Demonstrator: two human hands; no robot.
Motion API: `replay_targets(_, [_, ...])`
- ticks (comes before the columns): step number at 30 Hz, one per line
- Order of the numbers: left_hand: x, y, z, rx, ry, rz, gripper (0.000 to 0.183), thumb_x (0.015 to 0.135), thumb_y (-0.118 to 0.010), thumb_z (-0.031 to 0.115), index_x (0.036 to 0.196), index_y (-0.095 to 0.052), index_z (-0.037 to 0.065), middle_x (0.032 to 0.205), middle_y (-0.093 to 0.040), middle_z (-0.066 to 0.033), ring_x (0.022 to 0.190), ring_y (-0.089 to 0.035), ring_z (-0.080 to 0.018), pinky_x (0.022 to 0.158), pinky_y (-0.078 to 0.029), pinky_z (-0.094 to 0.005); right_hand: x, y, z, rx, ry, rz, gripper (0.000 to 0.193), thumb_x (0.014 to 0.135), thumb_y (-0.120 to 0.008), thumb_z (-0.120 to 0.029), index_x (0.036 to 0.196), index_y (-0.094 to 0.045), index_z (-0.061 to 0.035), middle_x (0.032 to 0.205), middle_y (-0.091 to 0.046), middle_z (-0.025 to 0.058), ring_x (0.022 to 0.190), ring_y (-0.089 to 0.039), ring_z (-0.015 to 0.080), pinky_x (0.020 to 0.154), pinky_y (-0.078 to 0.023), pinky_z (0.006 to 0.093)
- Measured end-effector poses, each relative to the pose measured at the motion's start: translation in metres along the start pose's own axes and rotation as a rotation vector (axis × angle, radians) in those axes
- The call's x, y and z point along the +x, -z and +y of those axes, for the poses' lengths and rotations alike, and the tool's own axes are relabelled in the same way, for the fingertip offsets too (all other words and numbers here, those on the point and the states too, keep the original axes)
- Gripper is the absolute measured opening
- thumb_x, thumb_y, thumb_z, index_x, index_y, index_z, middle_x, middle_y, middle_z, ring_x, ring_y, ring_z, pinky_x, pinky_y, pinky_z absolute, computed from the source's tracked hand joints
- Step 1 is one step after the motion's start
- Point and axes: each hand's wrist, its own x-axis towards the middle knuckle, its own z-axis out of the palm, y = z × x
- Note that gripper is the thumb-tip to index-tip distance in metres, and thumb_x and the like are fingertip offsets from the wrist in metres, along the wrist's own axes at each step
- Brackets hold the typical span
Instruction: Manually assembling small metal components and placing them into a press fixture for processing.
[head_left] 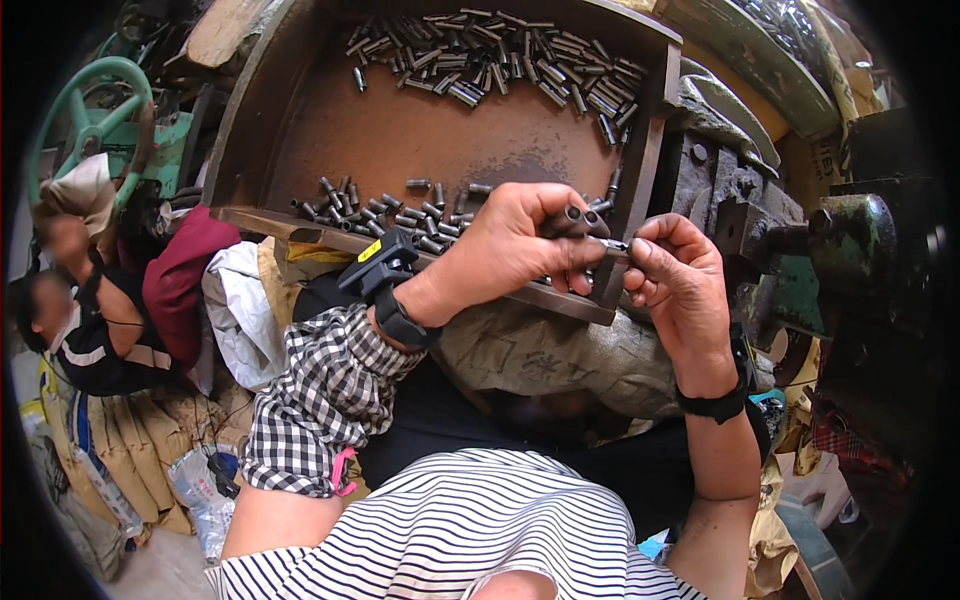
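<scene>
My left hand (pixel 505 245) is closed around a few short dark metal tubes (pixel 572 216), their open ends facing out between thumb and fingers. Between both hands lies a slim, shiny metal piece (pixel 614 246), and the thumb and fingertips of my right hand (pixel 685 280) pinch its right end. Its exact kind is too small to make out. Both hands are over the near right corner of a wooden tray (pixel 450 150). Loose metal tubes (pixel 395 217) lie along the tray's near side, partly behind my left hand. A larger heap of tubes (pixel 500 55) fills its far side.
A dark, heavy machine (pixel 850 240) with a green part stands close on the right. Grey sacking (pixel 550 360) hangs below the tray. At the left are a green handwheel (pixel 95 130) and another person (pixel 110 330). Another trough of metal parts (pixel 780 30) is at the far right.
</scene>
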Motion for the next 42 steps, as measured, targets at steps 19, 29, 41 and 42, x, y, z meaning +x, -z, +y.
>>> replay_targets(19, [0.003,0.004,-0.003,-0.085,0.035,-0.060,0.021,0.089,-0.061,0.015,0.103,-0.056,-0.001,0.081,-0.064,-0.0052,0.069,-0.065,-0.0109,0.056,-0.051,-0.0203,0.001,-0.002,0.003,-0.091,0.067,0.019,0.014,0.082,-0.067,-0.004,0.090,-0.056,-0.0006,0.075,-0.064,0.0057,0.061,-0.065,0.0107,0.048,-0.051,0.0188])
replay_targets(29, [-0.003,-0.009,-0.010,0.043,-0.056,-0.009,0.020,0.085,-0.065,0.007,0.097,-0.052,0.001,0.075,-0.062,-0.0041,0.060,-0.064,-0.0106,0.049,-0.052,-0.0182,0.001,-0.001,-0.003,-0.109,0.009,-0.054,0.010,0.084,-0.064,-0.006,0.089,-0.057,-0.0003,0.076,-0.064,0.0064,0.060,-0.064,0.0103,0.047,-0.051,0.0194])
replay_targets(41, [0.003,0.004,-0.013,-0.101,0.015,0.022,0.019,0.089,-0.061,0.012,0.103,-0.055,0.000,0.083,-0.064,-0.0080,0.068,-0.064,-0.0111,0.054,-0.052,-0.0199,-0.003,-0.001,0.006,-0.362,-0.039,-0.036,0.022,0.089,-0.062,-0.022,0.086,-0.060,-0.0004,0.065,-0.062,0.0042,0.043,-0.054,0.0063,0.036,-0.036,0.0155])
replay_targets(42, [0.003,0.004,-0.012,-0.101,0.016,0.026,0.019,0.089,-0.061,0.012,0.103,-0.055,0.000,0.083,-0.064,-0.0080,0.068,-0.064,-0.0111,0.054,-0.052,-0.0199,-0.002,-0.002,0.006,-0.382,-0.004,-0.016,0.022,0.089,-0.062,-0.022,0.086,-0.061,-0.0008,0.064,-0.061,0.0039,0.042,-0.053,0.0059,0.036,-0.036,0.0154])
